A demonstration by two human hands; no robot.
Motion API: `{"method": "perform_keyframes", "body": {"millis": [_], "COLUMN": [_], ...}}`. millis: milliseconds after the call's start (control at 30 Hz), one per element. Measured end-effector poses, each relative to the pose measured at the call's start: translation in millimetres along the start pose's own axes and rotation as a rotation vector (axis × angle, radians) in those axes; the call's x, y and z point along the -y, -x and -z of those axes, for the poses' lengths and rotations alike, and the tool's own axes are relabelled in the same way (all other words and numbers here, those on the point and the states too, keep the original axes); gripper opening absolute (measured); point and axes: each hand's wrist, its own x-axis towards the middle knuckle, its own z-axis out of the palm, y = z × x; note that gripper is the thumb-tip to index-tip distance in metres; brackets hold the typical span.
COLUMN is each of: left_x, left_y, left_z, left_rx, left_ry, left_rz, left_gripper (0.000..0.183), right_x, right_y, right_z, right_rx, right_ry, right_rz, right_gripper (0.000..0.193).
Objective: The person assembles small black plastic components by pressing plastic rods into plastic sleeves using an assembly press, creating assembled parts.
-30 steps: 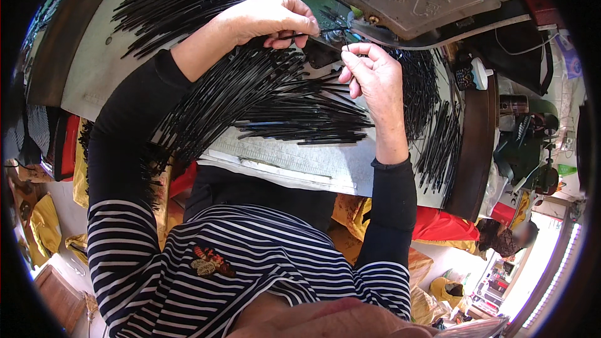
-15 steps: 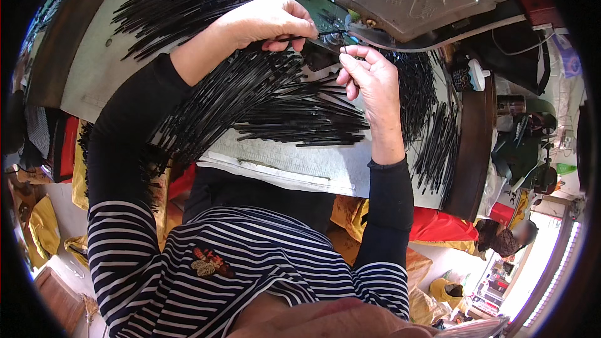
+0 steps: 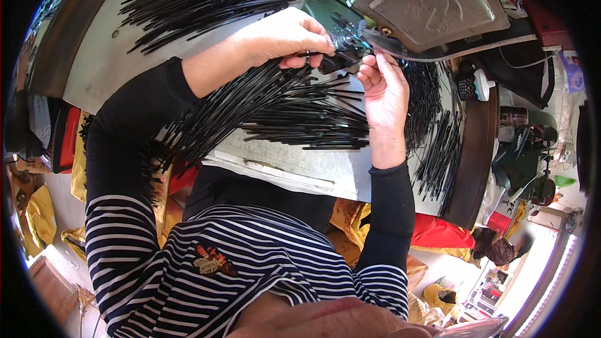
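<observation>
A pale table [image 3: 94, 72] spreads under the grip, with dark brown edges [image 3: 474, 172] well out to the left and right of it. Far down to the right of the grip, a big opening [image 3: 531, 256] glows bright white. Far down to the left, there is pale floor [image 3: 61, 203] and brown wood [image 3: 53, 288].

Passable along the near strip of the pale grey desk [image 3: 300, 164], and at left between the upper heap of thin black rods [image 3: 200, 9] and the black left sleeve [image 3: 134, 106]. Blocked beyond the right fingers [image 3: 389, 70] by the grey metal machine cover [image 3: 438, 9]; obstructed nearer by the fanned middle black-rod heap [image 3: 241, 100].
</observation>
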Motion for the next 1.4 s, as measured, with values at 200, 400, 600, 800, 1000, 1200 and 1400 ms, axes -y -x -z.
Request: {"method": "perform_keyframes", "body": {"millis": [200,400,600,800,1000,1200,1400], "left_x": [2,8,10,8,-11,-17,3], "left_y": [-2,-6,-7,-6,15,22,4], "left_z": [9,11,11,12,-11,9,71], "left_rx": [0.13,0.198,0.188,0.174,0.175,0.056,-0.558], "left_ry": [0.111,0.159,0.151,0.121,-0.254,-0.864,-1.411], "left_rz": [0.157,0.172,0.16,0.159,0.032,-0.223,-0.397], "left_gripper": [0.022,0.024,0.025,0.024,0.029,0.02,0.019], "right_x": [-2,3,2,1,4,4,4], "right_y": [-1,2,3,2,6,1,-3], "right_z": [3,1,-1,-1,-2,15,15], "right_rx": [0.049,0.052,0.04,0.062,-0.054,0.013,-0.024], "right_ry": [0.084,0.092,0.079,0.081,0.252,0.117,-0.019], "right_rz": [-0.003,-0.009,-0.012,-0.008,-0.03,-0.024,0.043], "right_gripper": [0.017,0.016,0.017,0.018,0.018,0.018,0.019]}}
